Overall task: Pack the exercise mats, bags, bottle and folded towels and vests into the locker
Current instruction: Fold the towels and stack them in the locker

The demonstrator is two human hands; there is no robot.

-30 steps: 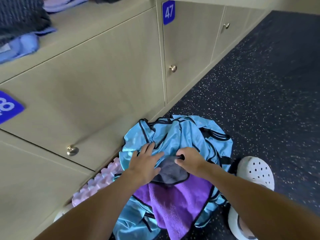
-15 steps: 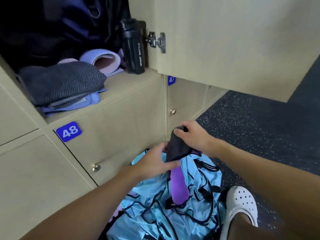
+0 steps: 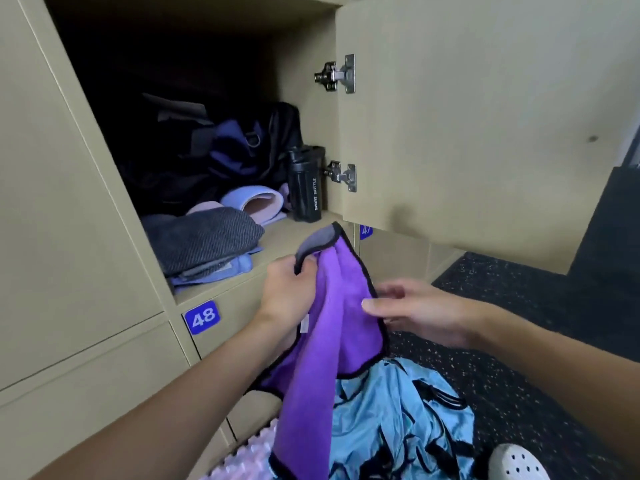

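Lifted off the floor pile since half a second ago, the purple towel (image 3: 332, 327) now hangs unfolded before the open locker (image 3: 221, 292).
Fingers of the left hand (image 3: 287, 296) are clamped on its top corner. The right hand (image 3: 422, 313) has fingers loosely apart and thumb on the black hem; whether it pinches is unclear. The towel likely needs folding before joining the folded towels (image 3: 204, 244) at the shelf's front edge. The vests (image 3: 398, 420) lie on the floor. The bottle (image 3: 306, 185) reads "SPORT BOTTLE"; the plates read "48" (image 3: 202, 317) and "47" (image 3: 366, 231).
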